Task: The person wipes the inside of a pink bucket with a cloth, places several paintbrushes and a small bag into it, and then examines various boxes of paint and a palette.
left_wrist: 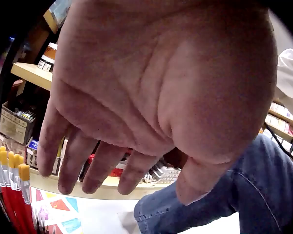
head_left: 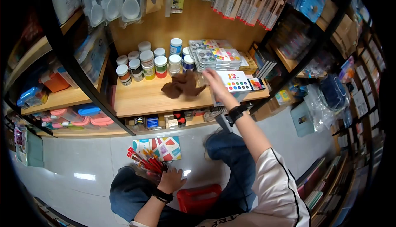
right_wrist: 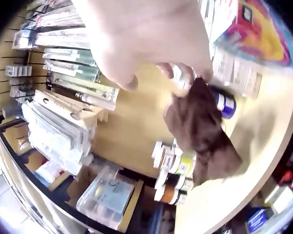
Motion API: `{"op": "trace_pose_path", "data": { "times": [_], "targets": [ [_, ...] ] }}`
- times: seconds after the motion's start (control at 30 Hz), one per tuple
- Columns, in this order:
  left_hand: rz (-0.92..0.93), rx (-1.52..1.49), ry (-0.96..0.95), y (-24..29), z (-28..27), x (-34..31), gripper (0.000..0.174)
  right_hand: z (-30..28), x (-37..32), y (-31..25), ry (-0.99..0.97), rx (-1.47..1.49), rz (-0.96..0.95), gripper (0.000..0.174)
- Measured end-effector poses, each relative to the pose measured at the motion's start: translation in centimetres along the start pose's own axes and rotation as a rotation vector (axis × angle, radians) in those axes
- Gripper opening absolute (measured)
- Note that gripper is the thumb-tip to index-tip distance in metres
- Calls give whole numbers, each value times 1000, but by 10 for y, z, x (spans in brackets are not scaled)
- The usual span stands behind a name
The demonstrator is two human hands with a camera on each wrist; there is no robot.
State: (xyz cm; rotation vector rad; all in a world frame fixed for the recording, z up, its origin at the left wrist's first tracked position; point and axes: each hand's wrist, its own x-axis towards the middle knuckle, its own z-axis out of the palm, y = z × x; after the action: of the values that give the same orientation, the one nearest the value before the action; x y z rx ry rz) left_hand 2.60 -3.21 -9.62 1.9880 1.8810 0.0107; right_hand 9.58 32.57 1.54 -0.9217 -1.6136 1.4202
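A crumpled brown cloth point(head_left: 181, 85) is over the wooden shelf board, in front of the paint jars point(head_left: 147, 64). My right hand point(head_left: 216, 87) holds one end of it at the fingertips; in the right wrist view the cloth point(right_wrist: 200, 131) trails from the curled fingers of the hand point(right_wrist: 151, 39), with the thumb apart. Low in the head view, my left hand point(head_left: 171, 180) is beside a bundle of red-handled brushes point(head_left: 149, 161). The left wrist view shows that hand point(left_wrist: 161, 92) palm on, fingers loosely extended and holding nothing, with yellow brush tips point(left_wrist: 23, 173) at the left.
Stacked paint palettes point(head_left: 216, 55) and a white-topped box marked 12 point(head_left: 235, 84) occupy the shelf's right part. Dark uprights point(head_left: 78, 68) frame the shelf. A patterned sheet point(head_left: 167, 147) lies on the floor, with a red plastic object point(head_left: 199, 198) between the person's legs.
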Motion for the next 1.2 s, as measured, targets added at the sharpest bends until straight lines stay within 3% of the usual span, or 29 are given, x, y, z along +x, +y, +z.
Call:
{"op": "trace_pose_path", "data": {
  "times": [0.1, 0.17, 0.23, 0.27, 0.3, 0.5, 0.63, 0.77, 0.9, 1.0, 1.03, 1.1, 1.13, 1.17, 1.2],
  "targets": [
    [6, -8, 39, 1, -1, -2, 42, -55, -2, -4, 120, -462, -133, 61],
    [4, -9, 57, 2, -2, -3, 42, -93, -3, -10, 256, -934, -175, 84],
    [-2, 7, 58, 2, -4, -2, 41, -112, -3, -2, 296, -1091, 129, 112],
    [-8, 6, 62, 3, -4, -1, 41, -119, -3, 1, 182, -1062, 340, 131],
    [-8, 4, 58, 3, -5, 1, 40, -117, -7, 3, 101, -1028, 388, 133],
    [9, 12, 143, 3, 9, 10, 36, -98, -7, -9, -48, -1287, 553, 135],
    [1, 18, 127, 8, 8, 21, 34, -91, 5, -3, -26, -1302, 631, 143],
    [67, 45, 189, 13, -1, 27, 32, -98, 10, 7, -52, -1249, 593, 144],
    [97, -46, 189, 17, -23, 43, 30, -98, 6, 12, -6, -1230, 537, 138],
    [50, -421, 252, 18, -40, 46, 30, -98, -1, 11, 8, -1213, 484, 137],
    [48, -396, 250, 17, -47, 46, 30, -101, -2, 11, 13, -1189, 478, 137],
    [77, -863, 75, 15, -64, 47, 29, -107, -8, 15, 106, -993, 362, 130],
    [90, -941, 22, 14, -71, 48, 28, -114, -10, 32, 297, -899, 191, 110],
    [87, -920, 17, 12, -81, 52, 28, -123, -7, 51, 305, -878, 192, 110],
    [77, -907, -30, 13, -99, 57, 29, -138, -3, 77, 441, -591, 32, 96]
  ]
}}
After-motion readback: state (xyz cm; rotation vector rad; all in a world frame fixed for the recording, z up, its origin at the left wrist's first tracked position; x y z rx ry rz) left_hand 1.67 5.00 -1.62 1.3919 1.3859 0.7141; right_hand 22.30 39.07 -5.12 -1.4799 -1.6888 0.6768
